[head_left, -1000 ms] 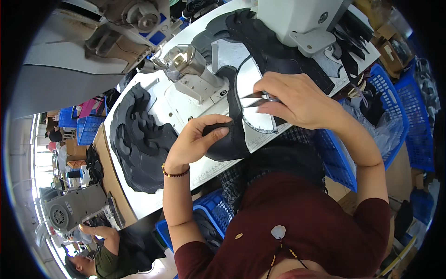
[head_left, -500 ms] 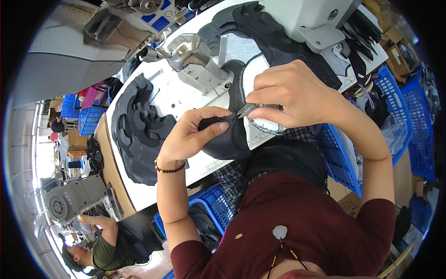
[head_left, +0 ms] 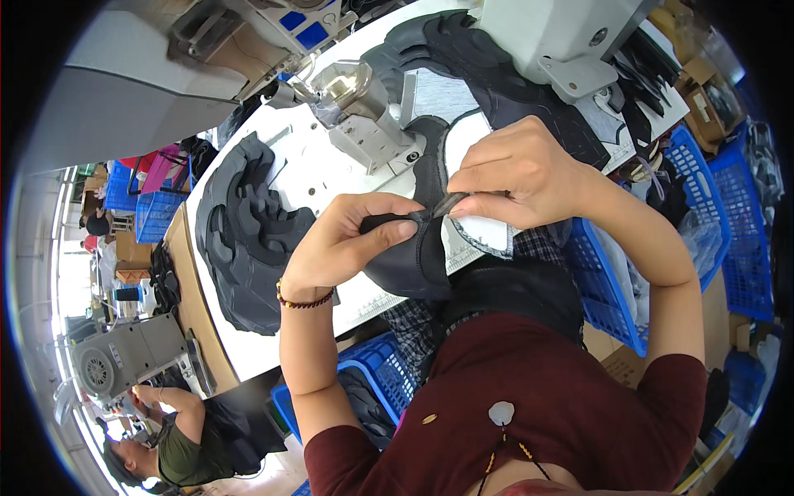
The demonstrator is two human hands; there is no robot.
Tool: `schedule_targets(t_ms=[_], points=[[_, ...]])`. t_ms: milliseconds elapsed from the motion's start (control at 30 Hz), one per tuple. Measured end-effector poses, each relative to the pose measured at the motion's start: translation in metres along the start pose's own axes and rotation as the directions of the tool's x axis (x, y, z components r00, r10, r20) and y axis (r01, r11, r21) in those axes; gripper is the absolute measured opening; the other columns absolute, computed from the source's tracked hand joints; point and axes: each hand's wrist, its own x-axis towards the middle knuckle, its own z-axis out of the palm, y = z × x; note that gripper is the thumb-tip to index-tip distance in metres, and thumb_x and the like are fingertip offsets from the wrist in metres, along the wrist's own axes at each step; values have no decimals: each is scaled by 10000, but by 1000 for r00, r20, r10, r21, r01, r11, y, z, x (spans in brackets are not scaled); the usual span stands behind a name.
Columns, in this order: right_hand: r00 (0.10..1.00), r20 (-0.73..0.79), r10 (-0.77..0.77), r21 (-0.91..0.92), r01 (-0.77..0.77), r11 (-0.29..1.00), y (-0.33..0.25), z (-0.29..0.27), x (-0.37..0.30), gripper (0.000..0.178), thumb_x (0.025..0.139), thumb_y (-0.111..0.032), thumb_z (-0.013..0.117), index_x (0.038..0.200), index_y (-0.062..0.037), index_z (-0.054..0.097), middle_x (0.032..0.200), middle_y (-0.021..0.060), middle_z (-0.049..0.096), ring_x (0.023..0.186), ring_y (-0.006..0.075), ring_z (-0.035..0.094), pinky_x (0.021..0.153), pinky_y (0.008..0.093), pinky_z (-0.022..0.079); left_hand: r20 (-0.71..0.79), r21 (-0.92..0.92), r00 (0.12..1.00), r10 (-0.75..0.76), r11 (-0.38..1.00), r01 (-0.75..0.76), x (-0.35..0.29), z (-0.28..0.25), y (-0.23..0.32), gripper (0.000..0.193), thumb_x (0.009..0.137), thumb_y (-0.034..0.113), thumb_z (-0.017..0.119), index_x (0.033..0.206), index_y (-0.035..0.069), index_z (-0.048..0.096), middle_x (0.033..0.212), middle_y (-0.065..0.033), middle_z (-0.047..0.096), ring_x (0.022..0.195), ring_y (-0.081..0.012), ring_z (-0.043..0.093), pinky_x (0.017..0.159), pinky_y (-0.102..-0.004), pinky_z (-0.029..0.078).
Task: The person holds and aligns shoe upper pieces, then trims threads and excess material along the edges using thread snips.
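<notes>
A black sewn fabric piece point(head_left: 411, 263) with a stitched seam, which looks like a shoe upper, lies bent at the table's front edge. My left hand point(head_left: 351, 240) is closed on it, thumb and forefinger pinching the seam. From the right, my right hand point(head_left: 517, 178) is closed around small dark metal thread snips point(head_left: 447, 203); their points meet the seam beside my left fingertips. Most of the snips is hidden by my fingers. A white lining part point(head_left: 468, 140) with a dark stitched edge lies under and beside my right hand.
Beyond my hands stands the sewing machine's post point(head_left: 364, 136) on the white table point(head_left: 289, 178). Stacked black pieces point(head_left: 240, 240) lie at left, and more black pieces point(head_left: 463, 58) at the back. Blue baskets point(head_left: 616, 289) flank me. A co-worker point(head_left: 194, 438) sits at lower left.
Both hands and the black piece have shifted slightly to the right. The snips have turned a little and still touch the seam; both grips are kept.
</notes>
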Motion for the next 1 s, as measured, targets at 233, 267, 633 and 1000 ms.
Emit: schedule_targets(t_ms=[233, 267, 633, 1000], points=[[992, 114, 61, 140, -77, 987, -2, -3, -3, 164, 693, -227, 667, 709, -68, 632, 590, 38, 543, 525, 217, 538, 460, 309, 403, 68, 70, 995, 73, 995, -77, -2, -1, -5, 175, 775, 35, 607, 925, -56, 599, 795, -32, 607, 745, -69, 521, 691, -197, 413], [994, 93, 51, 154, -65, 986, -1, -7, -3, 164, 693, -227, 667, 709, -68, 632, 590, 38, 543, 525, 217, 538, 460, 309, 403, 67, 74, 997, 42, 996, -47, -3, -3, -6, 175, 775, 35, 607, 925, -56, 599, 795, -32, 607, 745, -69, 521, 691, -197, 413], [981, 172, 92, 53, -102, 993, -4, -9, 2, 201, 725, -277, 626, 729, -76, 632, 614, 41, 524, 581, 241, 541, 496, 333, 404, 59, -87, 997, 48, 995, -43, -3, -4, -9, 195, 793, 31, 582, 981, -10, 550, 895, -16, 575, 817, -71, 517, 758, -212, 407], [983, 162, 86, 63, -97, 993, -1, -4, 8, 195, 710, -279, 634, 733, -86, 637, 625, 29, 533, 577, 235, 543, 496, 329, 408, 24, -172, 997, 78, 983, -72, -3, -5, -16, 189, 799, 51, 589, 975, -8, 550, 874, -19, 579, 816, -65, 512, 750, -200, 404]])
